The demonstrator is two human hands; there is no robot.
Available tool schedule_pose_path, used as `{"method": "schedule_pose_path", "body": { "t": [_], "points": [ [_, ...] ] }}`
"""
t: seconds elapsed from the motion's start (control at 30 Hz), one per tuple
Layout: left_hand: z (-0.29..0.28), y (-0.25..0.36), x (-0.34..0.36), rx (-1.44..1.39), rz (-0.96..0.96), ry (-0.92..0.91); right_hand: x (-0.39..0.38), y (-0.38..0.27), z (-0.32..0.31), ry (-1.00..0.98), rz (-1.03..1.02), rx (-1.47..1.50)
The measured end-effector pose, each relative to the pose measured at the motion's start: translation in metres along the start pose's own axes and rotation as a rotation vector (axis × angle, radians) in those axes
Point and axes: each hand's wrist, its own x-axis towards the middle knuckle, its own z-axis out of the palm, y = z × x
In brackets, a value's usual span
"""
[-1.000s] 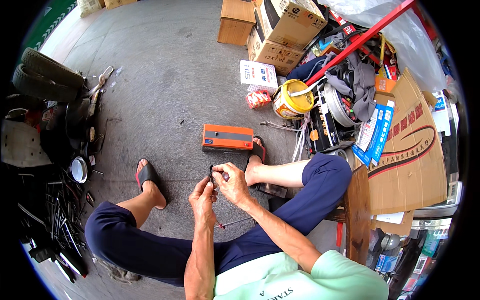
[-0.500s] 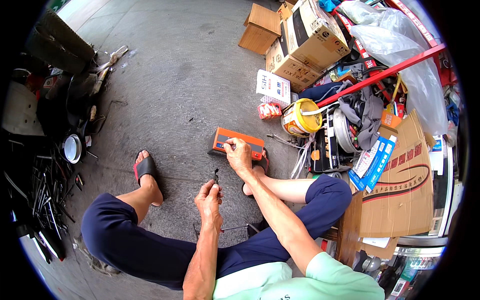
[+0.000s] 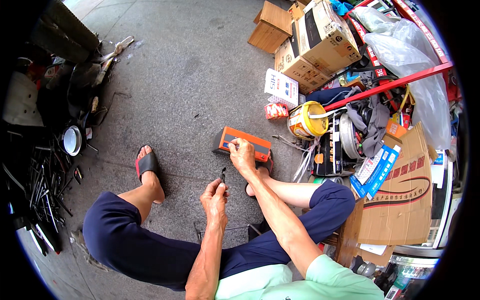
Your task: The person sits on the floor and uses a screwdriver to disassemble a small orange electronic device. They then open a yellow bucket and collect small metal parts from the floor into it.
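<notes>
An orange and dark-grey oblong case [image 3: 254, 140] sits on the ground in front of me, close by my right foot. Over its near edge is my right hand [image 3: 243, 157], thumb and fingertips drawn together at the top panel. What they pinch, if anything, is too small to make out. Lower and a little to the left, my left hand [image 3: 214, 199] is closed on a small black piece [image 3: 223, 173], whose dark tip sticks up past the thumb and forefinger. The left hand stays apart from the case.
On the right stand a yellow bucket [image 3: 305, 121], cardboard boxes [image 3: 325, 42], a flat cardboard sheet [image 3: 397, 200] and a red bar [image 3: 395, 84]. At the left lies a heap of dark rods [image 3: 47, 200] beside a round metal dish [image 3: 72, 140].
The view has shifted slightly, so most things appear a little farther right. Both hands keep nearly the same pose, the right at the case, the left holding the small black piece.
</notes>
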Motion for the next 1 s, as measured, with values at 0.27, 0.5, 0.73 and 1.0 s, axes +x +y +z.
{"method": "schedule_pose_path", "body": {
  "t": [0.27,0.5,0.73,1.0],
  "points": [
    [0.001,0.001,0.000,0.011,-0.004,0.005,0.001,-0.002,-0.001,-0.012,-0.025,-0.030],
    [0.001,0.002,0.000,-0.002,-0.001,-0.003,0.000,-0.002,0.002,0.008,-0.016,0.018],
    [0.001,0.002,-0.001,0.002,-0.006,-0.016,0.002,-0.001,0.002,-0.011,-0.030,-0.036],
    [0.002,0.002,-0.001,-0.005,-0.010,-0.024,-0.005,-0.008,0.010,0.049,-0.140,-0.301]
  ]
}}
